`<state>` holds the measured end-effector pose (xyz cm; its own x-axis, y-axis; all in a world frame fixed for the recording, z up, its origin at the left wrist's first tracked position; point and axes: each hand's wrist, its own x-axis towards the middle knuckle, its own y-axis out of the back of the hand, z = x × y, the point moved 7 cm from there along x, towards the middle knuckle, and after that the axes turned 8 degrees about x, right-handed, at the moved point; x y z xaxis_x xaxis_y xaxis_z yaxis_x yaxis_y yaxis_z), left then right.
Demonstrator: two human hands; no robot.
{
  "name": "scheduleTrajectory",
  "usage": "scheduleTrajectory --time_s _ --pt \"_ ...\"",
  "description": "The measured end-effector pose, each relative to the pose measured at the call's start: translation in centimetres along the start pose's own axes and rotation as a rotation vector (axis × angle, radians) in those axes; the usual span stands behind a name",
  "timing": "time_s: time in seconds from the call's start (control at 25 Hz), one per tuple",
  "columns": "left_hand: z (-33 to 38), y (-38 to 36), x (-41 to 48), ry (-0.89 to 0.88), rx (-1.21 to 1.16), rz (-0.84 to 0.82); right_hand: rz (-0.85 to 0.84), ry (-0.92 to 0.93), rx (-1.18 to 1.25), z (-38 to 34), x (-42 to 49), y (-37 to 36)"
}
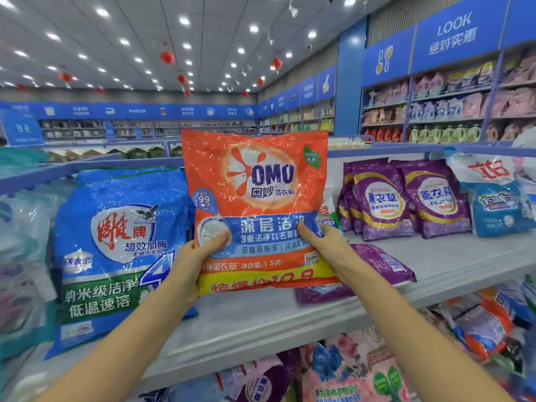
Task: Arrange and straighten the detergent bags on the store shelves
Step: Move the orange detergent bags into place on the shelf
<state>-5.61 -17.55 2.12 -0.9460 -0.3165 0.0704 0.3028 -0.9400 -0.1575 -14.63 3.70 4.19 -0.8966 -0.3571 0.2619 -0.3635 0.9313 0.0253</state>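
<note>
An orange OMO detergent bag (255, 181) stands upright above the white top shelf (261, 317), held by both hands at its lower part. My left hand (191, 262) grips its lower left edge, thumb on the front. My right hand (324, 245) grips the lower right edge, thumb on the blue band. A big blue detergent bag (116, 250) leans upright to the left. Two purple lavender bags (406, 198) stand upright to the right, and another purple bag (377, 265) lies flat behind my right hand.
A white and blue bag (493, 195) stands at the far right of the shelf. The lower shelf holds several mixed bags (356, 369). Teal bags (17, 256) sit at the far left. Wall shelves with bottles (435, 111) run behind.
</note>
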Motion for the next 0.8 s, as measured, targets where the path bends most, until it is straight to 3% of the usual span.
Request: scheduleTrajectory --time_s 0.24,0.56,0.8 --pt "1.5 1.2 -5.0 -0.072 0.038 0.172 0.039 0.158 0.087 -2.3 -3.0 -1.3" --pt "4.6 5.5 -18.1 -0.327 0.286 0.523 -0.182 0.204 0.225 -3.4 -8.8 -8.2" --pt "5.8 13.4 -29.5 -0.334 0.475 0.777 -0.382 0.137 0.257 -4.0 -14.3 -19.2"
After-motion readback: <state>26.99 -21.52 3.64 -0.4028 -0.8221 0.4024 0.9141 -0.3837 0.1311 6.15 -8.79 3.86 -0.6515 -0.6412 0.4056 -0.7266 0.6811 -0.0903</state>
